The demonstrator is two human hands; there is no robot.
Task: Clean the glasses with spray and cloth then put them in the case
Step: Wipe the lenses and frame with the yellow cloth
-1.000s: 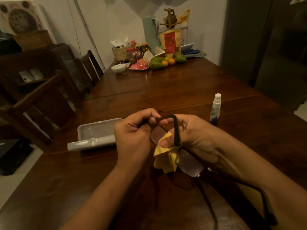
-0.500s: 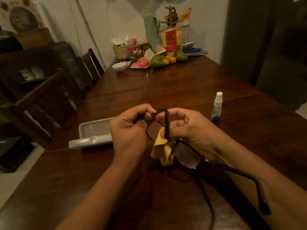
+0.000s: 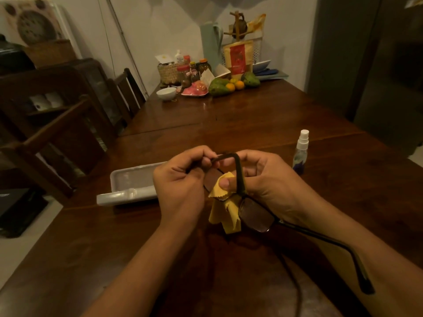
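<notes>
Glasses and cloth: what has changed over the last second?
Little. The left hand and right hand carried the glasses slightly up and away in the view, and the right thumb slid the cloth a bit up the lens. No grip changed. The case and spray bottle stayed put on the table.

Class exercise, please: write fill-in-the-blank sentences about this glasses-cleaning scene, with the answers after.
1. The right hand pinches a ____ cloth against the glasses.
2. The case on the table lies ____.
3. The spray bottle stands to the ____ of the right hand.

Missing words: yellow; open; right.
</notes>
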